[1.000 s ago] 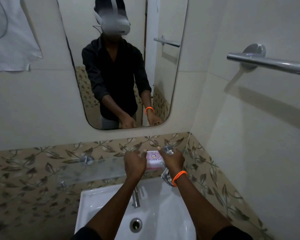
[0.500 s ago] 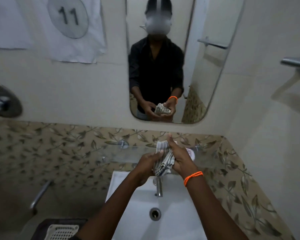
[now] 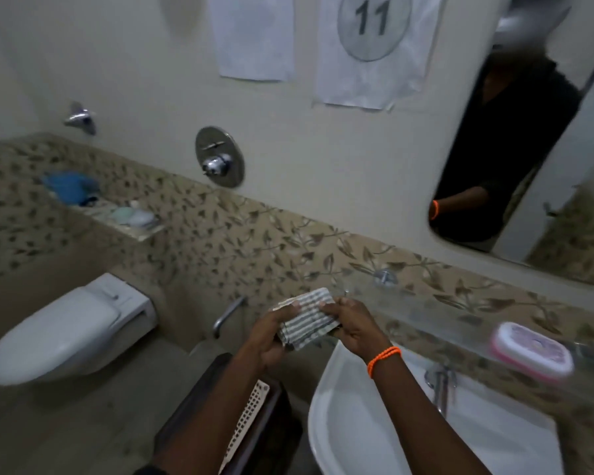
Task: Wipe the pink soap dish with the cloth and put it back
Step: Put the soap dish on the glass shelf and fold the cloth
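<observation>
The pink soap dish [image 3: 531, 349] with its white lid lies on the glass shelf [image 3: 436, 317] above the sink, at the right, with no hand on it. A folded grey-and-white striped cloth [image 3: 307, 320] is held between both hands in front of me, left of the sink. My left hand [image 3: 271, 337] grips its left end from below. My right hand [image 3: 352, 325], with an orange bead band at the wrist, pinches its right end.
A white sink [image 3: 357, 423] with a chrome tap [image 3: 439, 382] is at the lower right. A white toilet [image 3: 62, 323] stands at the left. A dark bin with a white basket [image 3: 247, 419] sits below my arms. A mirror [image 3: 546, 166] hangs at the right.
The view has swung left, away from the shelf. The soap dish was let go onto the shelf, and both hands have come away to the left holding the cloth, now folded.
</observation>
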